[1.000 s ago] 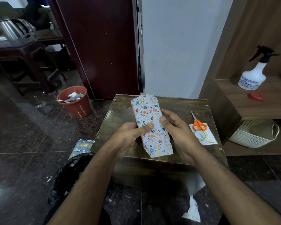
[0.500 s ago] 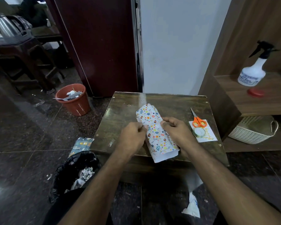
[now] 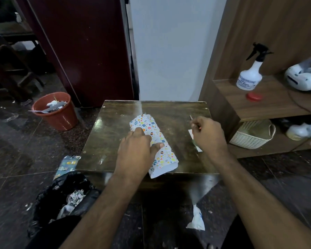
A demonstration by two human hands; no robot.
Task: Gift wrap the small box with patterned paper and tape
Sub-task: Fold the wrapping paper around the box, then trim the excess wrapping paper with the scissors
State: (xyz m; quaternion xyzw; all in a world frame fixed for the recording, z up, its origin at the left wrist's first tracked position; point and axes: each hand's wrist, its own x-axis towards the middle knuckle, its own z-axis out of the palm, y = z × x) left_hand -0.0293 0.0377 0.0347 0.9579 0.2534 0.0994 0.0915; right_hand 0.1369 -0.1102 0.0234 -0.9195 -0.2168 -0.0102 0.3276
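The left hand (image 3: 136,146) presses flat on the paper-wrapped box (image 3: 155,142), which pokes over the surface's (image 3: 113,126) near edge, while the right hand (image 3: 207,134) curls its fingers round scissors (image 3: 191,118) nearby.

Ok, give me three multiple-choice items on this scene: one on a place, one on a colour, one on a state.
1. Where is the spray bottle?
A. on the wooden shelf
B. in the bucket
C. on the floor

2. What colour is the bucket?
A. blue
B. reddish-brown
C. white

3. What is the left hand doing?
A. hanging idle
B. lifting a cup
C. pressing on the wrapped box

Answers: 1 A, it stands on the shelf near a red lid. 2 B, its wall is reddish-brown. 3 C, its fingers lie on the patterned paper on the table.
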